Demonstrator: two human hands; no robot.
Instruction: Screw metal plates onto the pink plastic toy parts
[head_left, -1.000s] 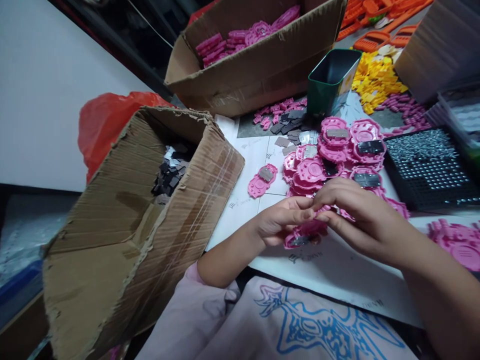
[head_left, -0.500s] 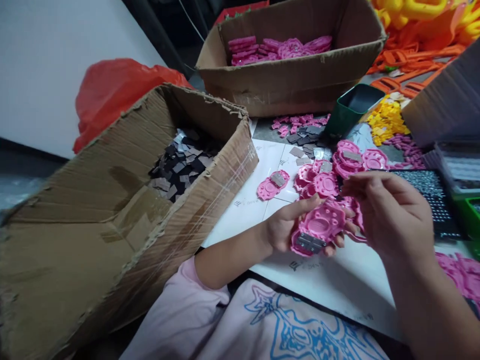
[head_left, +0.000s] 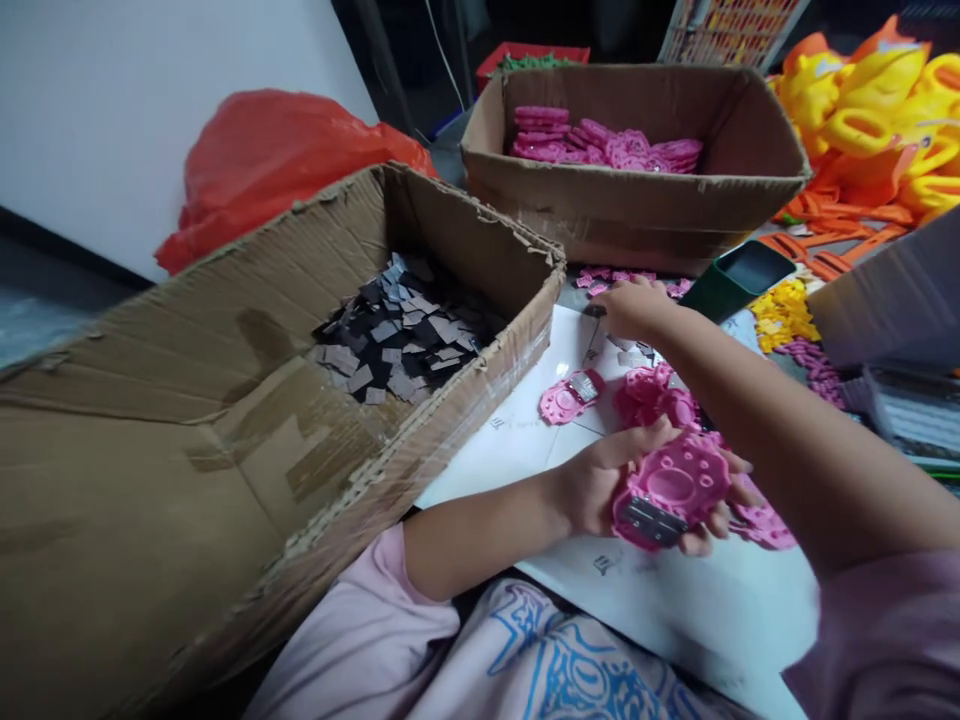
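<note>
My left hand (head_left: 600, 475) is closed around a pink plastic casing (head_left: 675, 487), its hollow inner side facing up. A dark rectangular plate (head_left: 651, 522) is seated at the casing's near end. Farther out, my right hand (head_left: 637, 305) reaches down among dark flat pieces (head_left: 595, 311) and small pink parts (head_left: 622, 276). Its fingers are bent together, and what they hold, if anything, is hidden. Another pink casing (head_left: 570, 397) with a plate lies on the white sheet (head_left: 502, 455). More pink casings (head_left: 656, 395) are heaped beyond my left hand, partly behind my right forearm.
At left stands a large cardboard box (head_left: 150, 500) with loose grey and black flat pieces (head_left: 405, 335). Behind, another cardboard box (head_left: 637, 205) holds pink casings. A green container (head_left: 739, 278), small yellow parts (head_left: 785, 313) and yellow-orange plastic items (head_left: 874, 110) are at right.
My right hand has moved from beside the held casing out to the dark pieces and small pink parts. My left hand still holds the casing. The camera view has shifted.
</note>
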